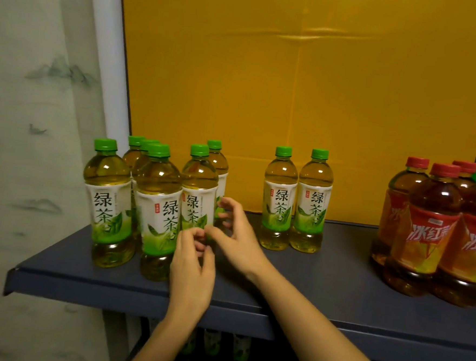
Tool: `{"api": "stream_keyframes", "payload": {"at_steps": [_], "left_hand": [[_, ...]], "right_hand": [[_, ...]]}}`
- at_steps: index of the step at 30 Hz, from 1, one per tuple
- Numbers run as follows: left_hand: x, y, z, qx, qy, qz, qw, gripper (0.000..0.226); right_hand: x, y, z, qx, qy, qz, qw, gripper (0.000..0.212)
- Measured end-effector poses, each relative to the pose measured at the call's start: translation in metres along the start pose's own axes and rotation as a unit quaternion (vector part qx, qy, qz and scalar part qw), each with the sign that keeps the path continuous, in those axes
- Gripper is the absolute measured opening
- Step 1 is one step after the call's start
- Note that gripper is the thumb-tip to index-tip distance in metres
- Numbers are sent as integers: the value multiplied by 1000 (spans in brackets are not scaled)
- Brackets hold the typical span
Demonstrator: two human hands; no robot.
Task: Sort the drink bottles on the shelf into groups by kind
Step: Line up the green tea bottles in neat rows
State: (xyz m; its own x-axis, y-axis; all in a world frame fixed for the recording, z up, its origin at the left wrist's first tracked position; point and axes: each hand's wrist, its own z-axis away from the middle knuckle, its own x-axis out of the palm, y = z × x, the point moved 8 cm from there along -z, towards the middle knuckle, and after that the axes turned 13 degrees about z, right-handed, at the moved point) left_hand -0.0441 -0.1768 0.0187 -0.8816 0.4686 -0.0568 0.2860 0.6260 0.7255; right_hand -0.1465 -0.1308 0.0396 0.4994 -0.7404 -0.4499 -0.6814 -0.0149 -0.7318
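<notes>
The left hand (193, 264) and right hand (234, 231) are hovering loose-fingered at a green tea bottle (198, 189) in the left cluster on the shelf (322, 285), gripping nothing. A stray green pair (279, 200) is standing mid-shelf, well apart from the red tea bottles (430, 227). Gripping each low and sliding it upright is probably the safest way over.

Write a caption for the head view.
Left hand and right hand at a green tea bottle; two green teas stand apart, red bottles at right.

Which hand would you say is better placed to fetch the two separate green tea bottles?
Probably the right hand: it hovers open nearer the two separate green tea bottles, while the left hand lies farther, by the cluster.
</notes>
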Motion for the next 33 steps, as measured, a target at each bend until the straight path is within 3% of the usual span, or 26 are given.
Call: {"api": "stream_keyframes", "payload": {"at_steps": [4, 9, 14, 17, 19, 28, 30, 33], "left_hand": [[11, -3, 14, -4, -76, -115, 990, 14], [11, 1, 14, 5, -105, -132, 986, 20], [9, 2, 14, 20, -99, -111, 989, 21], [14, 0, 9, -2, -104, -113, 988, 20], [21, -4, 1, -29, -105, -120, 987, 30], [50, -38, -66, -164, -5, -6, 986, 90], [54, -52, -76, -191, 8, 22, 981, 93], [60, -71, -86, -233, 12, 84, 969, 78]], "right_hand": [[27, 0, -14, 51, -20, -90, 994, 55], [23, 7, -14, 62, 45, -54, 996, 51], [-25, 12, 1, 57, 79, -44, 994, 51], [-68, 16, 15, 39, 104, -43, 993, 44], [-94, 20, 26, 35, 116, -43, 992, 39], [-153, 54, 66, 71, 149, -46, 985, 51], [-156, 58, 67, 74, 156, -52, 984, 54], [-154, 59, 66, 70, 147, -46, 986, 42]]}}
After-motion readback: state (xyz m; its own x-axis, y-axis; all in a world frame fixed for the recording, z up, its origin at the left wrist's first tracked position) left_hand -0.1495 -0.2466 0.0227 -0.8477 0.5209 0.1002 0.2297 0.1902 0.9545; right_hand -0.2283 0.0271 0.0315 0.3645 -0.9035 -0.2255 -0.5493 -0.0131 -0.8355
